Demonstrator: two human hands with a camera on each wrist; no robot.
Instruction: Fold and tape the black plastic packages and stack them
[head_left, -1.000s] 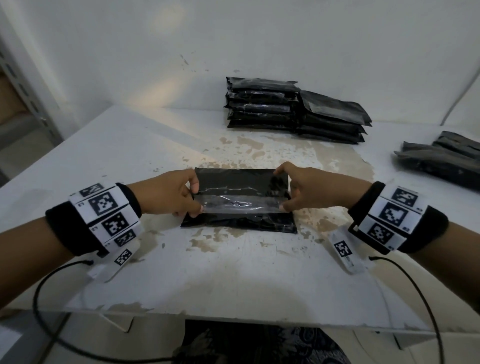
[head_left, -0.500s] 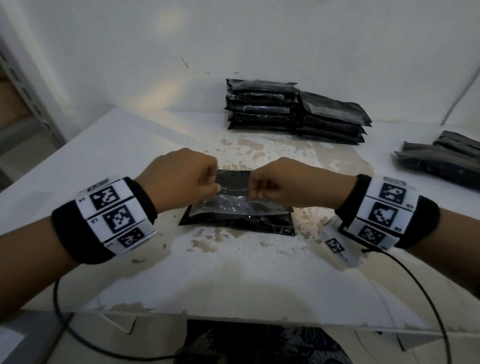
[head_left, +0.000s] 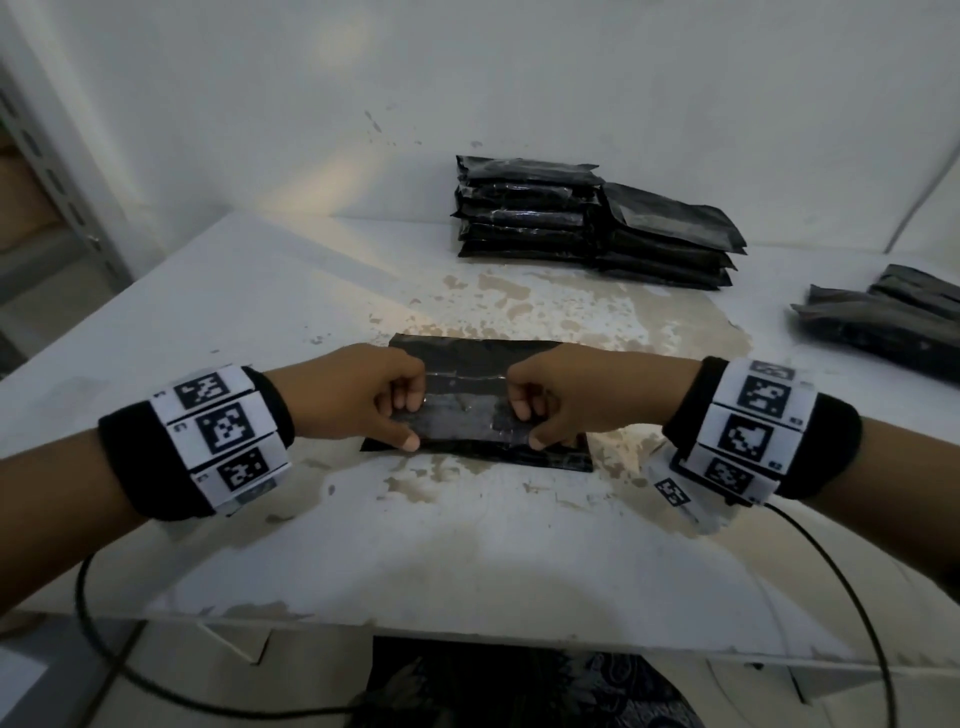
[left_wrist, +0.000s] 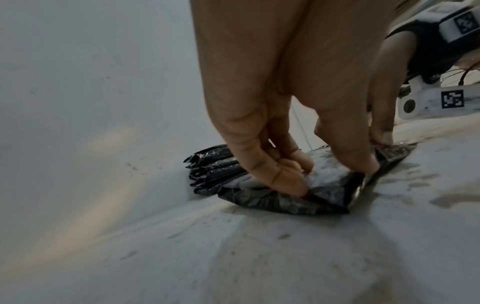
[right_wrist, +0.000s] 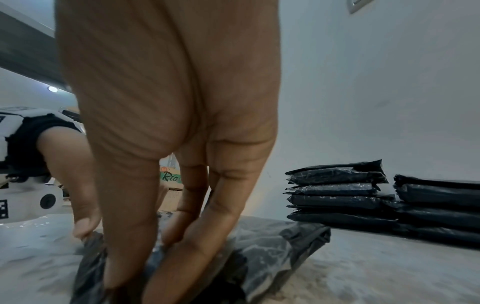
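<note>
The step in hand appears to be the fold-and-seal stage: one black package (head_left: 478, 405) lies flat on the worktop (head_left: 467, 561), and both hands work on its upper face. The left hand (head_left: 358, 400) has its fingers curled down onto the left end of the package, thumb tip pressed at the near edge of a glossy strip, probably clear tape (head_left: 462, 415), that runs across the folded flap. The right hand (head_left: 566, 405) mirrors this at the right end, fingers curled and thumb pressing the same strip. The wrist views show fingertips bearing on crinkled plastic; whether either hand pinches the film or only presses it cannot be told. The next move, by judgement, calls for smoothing the strip outward to both ends so that the flap stays down, then lifting the package to a stack. Taking the package as the landmark: the finished stack (head_left: 524, 208) stands beyond it against the wall, with a lower second stack (head_left: 670, 239) touching that stack's right side. Another pile of packages (head_left: 883, 317) lies far to its right at the frame edge. Bare, stained worktop lies between the package and the stacks, giving open room for a carry. The near worktop edge runs well in front of the package; a black cable (head_left: 852, 582) hangs below the right wrist and could snag.
</note>
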